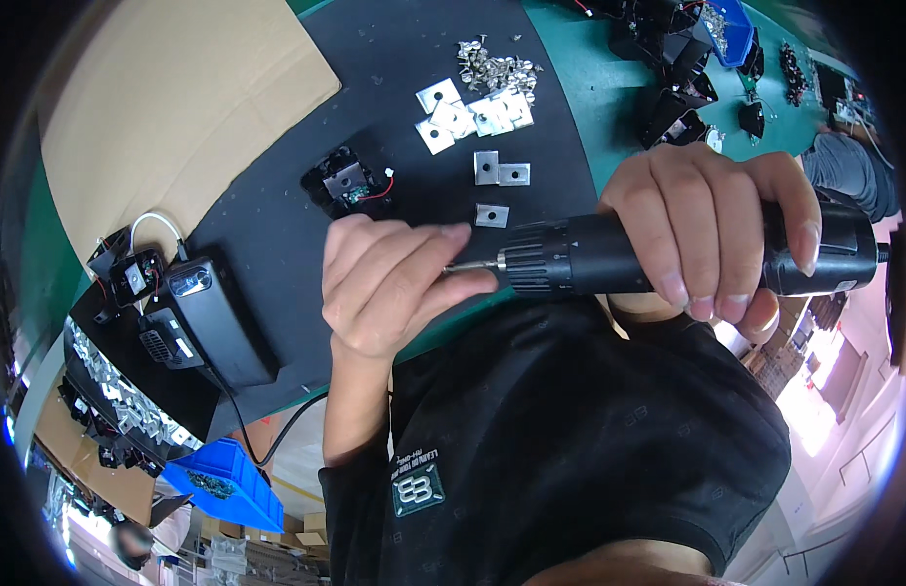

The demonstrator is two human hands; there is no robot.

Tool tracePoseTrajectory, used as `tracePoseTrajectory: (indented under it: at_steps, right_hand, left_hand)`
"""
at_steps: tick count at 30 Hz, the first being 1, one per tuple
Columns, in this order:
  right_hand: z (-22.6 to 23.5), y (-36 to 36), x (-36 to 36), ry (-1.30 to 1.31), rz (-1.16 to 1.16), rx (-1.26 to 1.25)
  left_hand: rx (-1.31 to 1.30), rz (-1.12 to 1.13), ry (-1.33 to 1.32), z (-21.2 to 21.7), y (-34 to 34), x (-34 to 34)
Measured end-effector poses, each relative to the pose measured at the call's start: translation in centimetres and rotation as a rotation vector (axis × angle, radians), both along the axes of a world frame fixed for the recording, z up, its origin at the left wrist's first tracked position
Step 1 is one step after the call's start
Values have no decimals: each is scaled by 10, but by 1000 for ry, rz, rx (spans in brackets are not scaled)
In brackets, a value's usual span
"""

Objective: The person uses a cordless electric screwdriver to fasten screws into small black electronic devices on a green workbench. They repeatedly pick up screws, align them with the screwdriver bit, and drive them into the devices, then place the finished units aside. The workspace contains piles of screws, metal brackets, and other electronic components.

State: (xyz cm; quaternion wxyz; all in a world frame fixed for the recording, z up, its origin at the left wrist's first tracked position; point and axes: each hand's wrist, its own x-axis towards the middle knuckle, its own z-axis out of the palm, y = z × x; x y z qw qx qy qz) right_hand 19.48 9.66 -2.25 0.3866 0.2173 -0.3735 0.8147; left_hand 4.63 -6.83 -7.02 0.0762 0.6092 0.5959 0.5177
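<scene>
My right hand [702,230] is wrapped around the body of a black electric screwdriver [609,256], held level above the table's near edge. Its metal bit [477,266] points left, between the thumb and curled fingers of my left hand [394,278]. The bit's tip is hidden there, so I cannot tell if a screw sits on it. Just beyond my left hand lies a small black housing [337,181] with a metal plate, a green circuit board and a red wire. Close to the screwdriver's front are a single metal plate [492,216] and a pair of similar plates [486,167].
Farther off lie a pile of plates [453,119] and loose screws [497,70]. Cardboard [189,98] covers the far left. A black power-bank-like box [223,322] with a cable stands at left, above a blue bin [233,483]. Black housings [668,107] crowd the far right.
</scene>
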Motion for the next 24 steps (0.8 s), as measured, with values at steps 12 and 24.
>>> tracePoseTrajectory:
  at_steps: [12, 24]
  right_hand:
    - [15, -21, -7, -379, -202, 40]
    - [-2, -21, -23, -460, -251, 179]
  left_hand:
    - [-501, 150, 192, -8, -8, -39]
    - [-493, 109, 175, -10, -1, -33]
